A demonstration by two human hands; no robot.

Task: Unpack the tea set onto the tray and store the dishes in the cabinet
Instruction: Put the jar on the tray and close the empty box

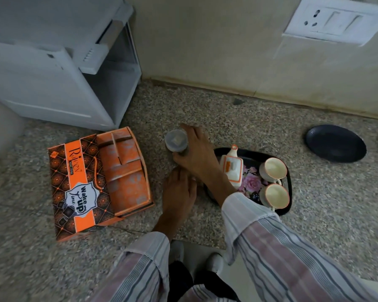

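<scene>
Right hand (194,152) grips a small grey cup (176,141) — blurred; left hand (179,188) lies relaxed at the floral tray (287,182).
</scene>
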